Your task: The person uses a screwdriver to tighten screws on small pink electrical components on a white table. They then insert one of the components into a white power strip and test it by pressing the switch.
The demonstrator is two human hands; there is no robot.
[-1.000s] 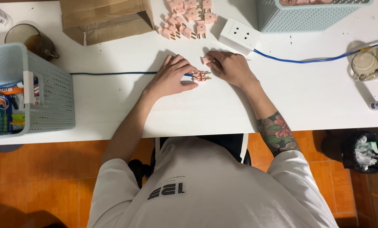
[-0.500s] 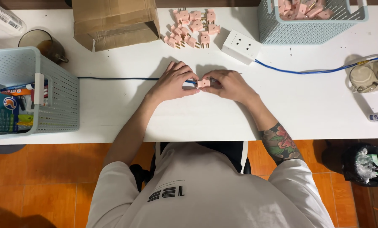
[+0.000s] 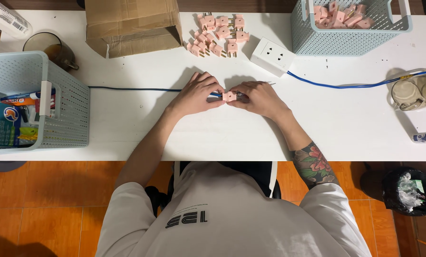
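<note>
- A small pink plug (image 3: 229, 96) is held between the two hands near the middle of the white table (image 3: 213, 133), just above its surface.
- The left hand (image 3: 196, 93) is closed on the plug's left side, its fingers curled in; a blue cable (image 3: 132, 89) runs from under this hand toward the left across the table.
- The right hand (image 3: 259, 97) is pinched on the plug's right side, fingertips pressed to it, with the two hands almost touching.
- A loose pile of pink plugs (image 3: 217, 34) is spread on the table beyond the hands, some showing brass prongs.
- A white socket block (image 3: 272, 57) is set just right of that pile, and a second blue cable (image 3: 360, 84) trails from it to the right edge.
- A pale blue basket (image 3: 348, 40) at the far right is filled with more pink plugs.
- An open cardboard box (image 3: 132, 24) is placed at the far left of the pile, on its side.
- Another pale blue basket (image 3: 65, 95) stands at the left end of the table and holds packets and pens.
- A glass mug (image 3: 48, 47) with brown liquid is seen beside that basket, and a clear glass jug (image 3: 412, 93) sits at the right end.
- A black bin (image 3: 408, 190) stands on the orange floor below the table's right end.
</note>
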